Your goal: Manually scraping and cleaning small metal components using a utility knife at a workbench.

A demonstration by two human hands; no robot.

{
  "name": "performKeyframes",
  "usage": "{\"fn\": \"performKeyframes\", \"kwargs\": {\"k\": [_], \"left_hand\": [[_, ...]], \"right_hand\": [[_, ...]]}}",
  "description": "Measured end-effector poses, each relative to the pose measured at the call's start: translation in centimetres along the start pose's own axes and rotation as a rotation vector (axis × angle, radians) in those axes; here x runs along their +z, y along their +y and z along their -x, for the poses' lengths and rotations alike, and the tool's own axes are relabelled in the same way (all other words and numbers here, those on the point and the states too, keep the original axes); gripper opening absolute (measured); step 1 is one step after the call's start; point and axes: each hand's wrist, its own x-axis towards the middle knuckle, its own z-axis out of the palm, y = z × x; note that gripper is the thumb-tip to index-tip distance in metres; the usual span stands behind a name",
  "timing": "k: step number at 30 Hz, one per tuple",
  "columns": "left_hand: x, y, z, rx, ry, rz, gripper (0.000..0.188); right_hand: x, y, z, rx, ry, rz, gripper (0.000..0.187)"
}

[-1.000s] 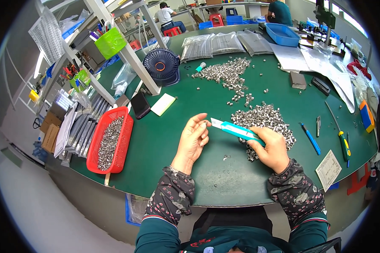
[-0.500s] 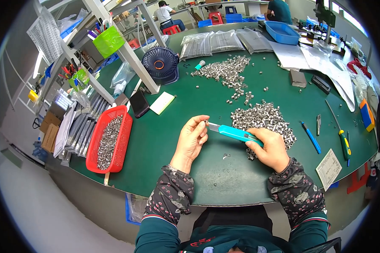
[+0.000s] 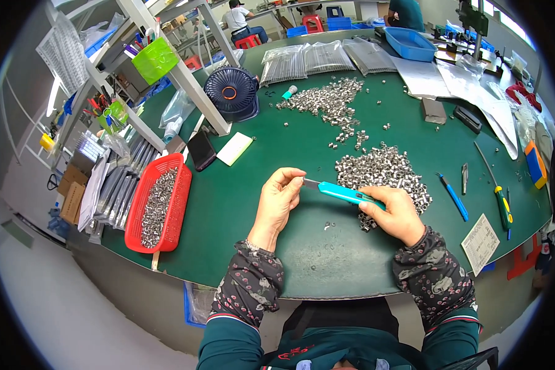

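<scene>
My right hand [image 3: 398,214] grips a turquoise utility knife [image 3: 341,193], its blade [image 3: 311,184] pointing left. The blade's tip meets the pinched fingertips of my left hand [image 3: 275,207]. Between thumb and forefinger there I hold a small metal ring, now almost wholly hidden by the fingers. A heap of small silvery metal rings [image 3: 385,169] lies just beyond and partly under the knife hand. Tiny shavings [image 3: 329,226] are scattered on the green table [image 3: 339,265] between my forearms.
Left stands a red basket [image 3: 180,213] of rings, near a phone [image 3: 201,151], a notepad [image 3: 235,148] and a fan [image 3: 230,92]. More rings [image 3: 327,98] spread farther back. At right lie a blue pen-like tool [image 3: 454,198], a screwdriver [image 3: 503,206] and a card [image 3: 480,244].
The knife blade has turned slightly in the light and looks darker. My left fingertips now cover more of the ring. Both hands stay nearly in place; the whole view has shifted slightly.
</scene>
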Motion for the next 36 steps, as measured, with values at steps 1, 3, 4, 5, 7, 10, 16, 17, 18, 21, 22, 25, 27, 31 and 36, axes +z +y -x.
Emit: {"fn": "performKeyframes", "kwargs": {"k": [1, 3, 4, 5, 7, 10, 16, 17, 18, 21, 22, 25, 27, 31, 36], "left_hand": [[-0.1, 0.0, 0.0, 0.02, 0.007, -0.05, 0.015], [-0.1, 0.0, 0.0, 0.027, 0.014, -0.08, 0.014], [-0.1, 0.0, 0.0, 0.034, 0.021, -0.11, 0.013], [-0.1, 0.0, -0.1, 0.033, 0.021, -0.109, 0.013], [-0.1, 0.0, -0.1, 0.024, 0.034, -0.107, 0.012], [0.1, 0.2, 0.1, -0.006, 0.075, 0.008, 0.014], [0.0, 0.1, 0.1, -0.051, 0.09, 0.073, 0.018], [0.0, 0.1, 0.1, -0.049, 0.091, 0.073, 0.018], [0.0, 0.1, 0.1, -0.044, 0.105, 0.072, 0.018], [0.3, 0.2, 0.2, -0.027, 0.108, 0.045, 0.018], [0.4, 0.3, 0.2, -0.015, 0.098, 0.02, 0.019], [0.1, 0.2, 0.2, 0.002, 0.066, -0.07, 0.018], [0.1, 0.2, 0.1, -0.031, 0.072, -0.047, 0.018], [-0.3, -0.3, 0.0, -0.109, 0.109, 0.15, 0.02], [-0.6, -0.3, 0.0, -0.164, 0.064, 0.303, 0.021]], "right_hand": [[0.0, 0.1, 0.0, 0.001, -0.001, -0.001, 0.027], [0.0, 0.2, 0.0, -0.009, 0.005, 0.011, 0.027], [0.0, 0.2, 0.1, -0.008, 0.005, 0.011, 0.027], [0.0, 0.0, 0.2, -0.078, 0.071, 0.134, 0.027], [0.1, -0.5, 0.4, -0.148, 0.137, 0.258, 0.027], [0.4, -1.3, 0.5, -0.3, 0.253, 0.408, 0.027], [0.1, -0.9, 0.3, -0.276, 0.312, 0.314, 0.026], [0.3, -0.5, 0.3, -0.275, 0.281, 0.268, 0.026], [0.4, -0.3, 0.2, -0.271, 0.25, 0.222, 0.025], [0.4, -0.2, 0.3, -0.221, 0.177, 0.209, 0.026], [0.5, 0.0, 0.3, -0.215, 0.156, 0.197, 0.026], [0.6, 0.6, 0.2, -0.213, 0.123, 0.139, 0.025], [0.4, -0.4, 0.3, -0.239, 0.187, 0.232, 0.025], [0.4, -1.0, 0.2, -0.288, 0.364, 0.304, 0.025], [0.6, -0.4, 0.2, -0.301, 0.371, 0.269, 0.024]]}}
